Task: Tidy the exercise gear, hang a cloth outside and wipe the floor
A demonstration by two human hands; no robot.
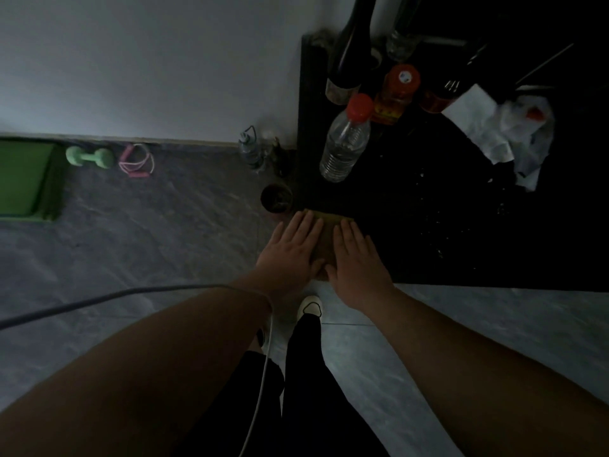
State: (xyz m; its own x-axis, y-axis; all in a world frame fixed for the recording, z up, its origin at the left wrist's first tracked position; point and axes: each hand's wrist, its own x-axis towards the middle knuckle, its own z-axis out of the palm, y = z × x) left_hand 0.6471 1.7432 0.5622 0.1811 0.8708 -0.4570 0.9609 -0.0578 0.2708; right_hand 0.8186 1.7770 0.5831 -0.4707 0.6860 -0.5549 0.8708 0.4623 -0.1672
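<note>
Both hands flat, fingers spread, pressing olive cloth (329,237) onto near-left corner of dark worktop (461,225). Left hand (290,255) overhangs worktop's left edge; right hand (357,268) sits at near edge. Clear bottle (344,143) stands farther along worktop. Far left by wall: green mat (26,179), mint dumbbell (89,156), pink skipping rope (136,159). Grey floor (148,232) between lies open.

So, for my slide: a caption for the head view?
Both hands flat on a cloth at the black table's corner.
</note>
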